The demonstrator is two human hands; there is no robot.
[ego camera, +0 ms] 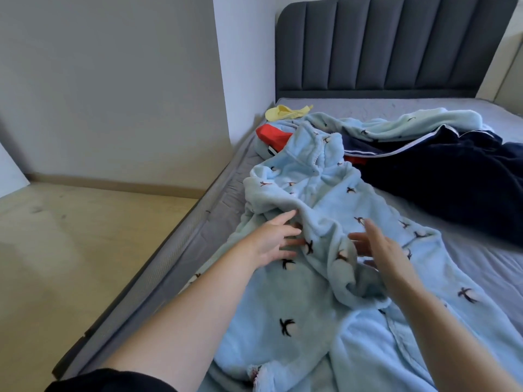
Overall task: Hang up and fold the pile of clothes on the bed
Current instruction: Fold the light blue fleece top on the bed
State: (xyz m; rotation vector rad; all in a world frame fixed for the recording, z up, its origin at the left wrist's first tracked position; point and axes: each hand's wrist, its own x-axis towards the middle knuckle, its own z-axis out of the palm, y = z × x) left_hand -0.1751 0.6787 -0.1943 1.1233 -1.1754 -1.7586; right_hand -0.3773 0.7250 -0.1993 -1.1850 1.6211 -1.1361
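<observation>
Light blue fleece garment with dark bird motifs (319, 199) lay spread along the left side of the bed. It ran from the near edge toward the middle, collar end pointing at the headboard. A thick bunched fold crossed its middle, between the two hands.

Left hand (276, 240) rested on the fleece, fingers straight and spread, tips against that fold; it gripped nothing. Right hand (380, 250) was on the other side of the fold, fingers straight, also gripping nothing. It was motion-blurred, so I couldn't tell whether it touched the cloth or hung just above it. Black sleeve (113, 380) showed at the left upper arm.

The rest of the pile sat further up the bed, crowding the collar end:
- Navy blue garment with white piping (452, 190) was heaped toward the right edge, its border just beside the collar.
- Second pale blue fleece piece with the same motifs (410, 123) lay behind the navy one, partly under it.
- Red fabric item (273, 134) sat at the left edge, touching the collar end and partly covered.
- Crumpled yellow cloth (285, 112) lay in the far left corner, near the headboard.

Grey mattress (467, 256) carried all of it. Dark grey padded headboard with vertical channels (390, 43) stood at the far end. Beige floor (85, 250) and white wall (113, 80) ran along the bed's left edge.
</observation>
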